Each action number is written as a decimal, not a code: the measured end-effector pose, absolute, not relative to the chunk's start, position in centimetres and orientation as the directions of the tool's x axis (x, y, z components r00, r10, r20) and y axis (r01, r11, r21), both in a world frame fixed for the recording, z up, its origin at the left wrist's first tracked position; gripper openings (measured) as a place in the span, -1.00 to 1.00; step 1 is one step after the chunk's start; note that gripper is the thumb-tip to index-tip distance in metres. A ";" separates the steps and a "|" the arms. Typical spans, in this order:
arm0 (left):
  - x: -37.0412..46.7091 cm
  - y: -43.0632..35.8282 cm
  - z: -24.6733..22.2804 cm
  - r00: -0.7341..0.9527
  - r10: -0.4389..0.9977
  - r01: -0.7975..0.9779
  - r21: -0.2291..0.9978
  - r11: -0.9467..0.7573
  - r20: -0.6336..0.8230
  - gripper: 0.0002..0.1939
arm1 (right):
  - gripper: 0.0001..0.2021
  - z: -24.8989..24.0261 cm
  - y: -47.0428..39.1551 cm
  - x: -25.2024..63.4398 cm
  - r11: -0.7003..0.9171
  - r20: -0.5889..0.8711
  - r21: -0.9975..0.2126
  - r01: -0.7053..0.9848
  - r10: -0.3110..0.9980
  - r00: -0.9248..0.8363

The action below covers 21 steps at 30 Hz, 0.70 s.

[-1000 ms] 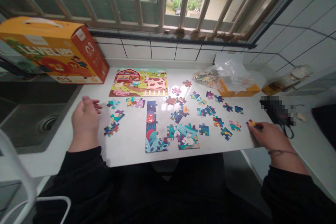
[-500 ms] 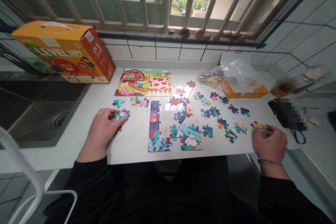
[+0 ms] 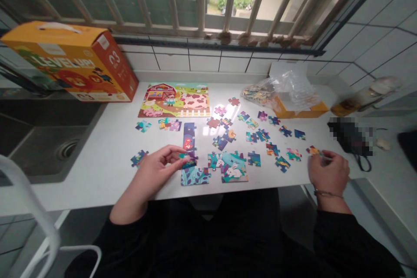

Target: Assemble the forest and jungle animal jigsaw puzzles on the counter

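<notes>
My left hand (image 3: 159, 166) pinches a dark, colourful puzzle piece (image 3: 188, 160) between thumb and fingers, over a joined puzzle strip (image 3: 194, 176) with a red animal and blue leaves. The held piece covers part of that strip. Just right of it lies a joined rabbit section (image 3: 235, 173), apart from the strip. A loose blue piece (image 3: 254, 159) is beside the rabbits. Another loose piece (image 3: 138, 157) lies left of my left hand, partly hidden by it. My right hand (image 3: 329, 171) rests at the counter's right, fingers curled onto an orange and blue puzzle piece (image 3: 313, 150).
Several loose pieces (image 3: 272, 149) are scattered across the counter. A farm picture board (image 3: 174, 100) lies behind, near the yellow box (image 3: 74, 63). At the back right are a plastic bag (image 3: 260, 92) and an open carton (image 3: 301, 112). The sink (image 3: 87, 139) is at left.
My left hand has moved right, bringing a puzzle piece over the joined strip and uncovering a loose piece behind it. My right hand stays by the same piece. The view has shifted slightly.
</notes>
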State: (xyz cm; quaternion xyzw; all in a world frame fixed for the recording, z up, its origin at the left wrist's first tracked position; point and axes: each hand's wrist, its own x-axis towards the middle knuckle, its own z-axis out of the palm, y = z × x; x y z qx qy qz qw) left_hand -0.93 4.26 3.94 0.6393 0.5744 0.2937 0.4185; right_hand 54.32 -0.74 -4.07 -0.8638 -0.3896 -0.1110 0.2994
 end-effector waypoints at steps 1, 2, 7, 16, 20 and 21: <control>0.6 3.7 3.8 0.258 0.959 0.483 0.875 -0.025 -0.116 -0.63 | -0.54 -4.1 -0.7 54.3 -0.520 0.423 -0.428 0.739 0.607 0.673; 2.1 3.2 3.6 0.347 0.930 0.461 0.885 -0.059 -0.119 -0.67 | -0.54 -4.1 -0.7 54.3 -0.524 0.421 -0.426 0.737 0.606 0.674; 6.2 2.6 1.8 0.446 0.895 0.477 0.851 -0.218 -0.021 -0.78 | -0.56 -4.3 -0.6 54.4 -0.525 0.432 -0.427 0.736 0.596 0.677; 6.4 2.7 1.8 0.470 0.882 0.576 0.743 -0.340 0.039 -0.86 | -0.59 -4.6 -0.4 54.7 -0.492 0.474 -0.438 0.753 0.585 0.658; 6.5 2.8 1.6 0.522 0.853 0.571 0.734 -0.368 0.022 -0.85 | -0.60 -4.6 -0.4 54.7 -0.496 0.467 -0.436 0.751 0.588 0.660; 6.5 2.8 1.5 0.524 0.852 0.578 0.725 -0.373 0.020 -0.84 | -0.60 -4.6 -0.4 54.7 -0.500 0.462 -0.438 0.747 0.588 0.664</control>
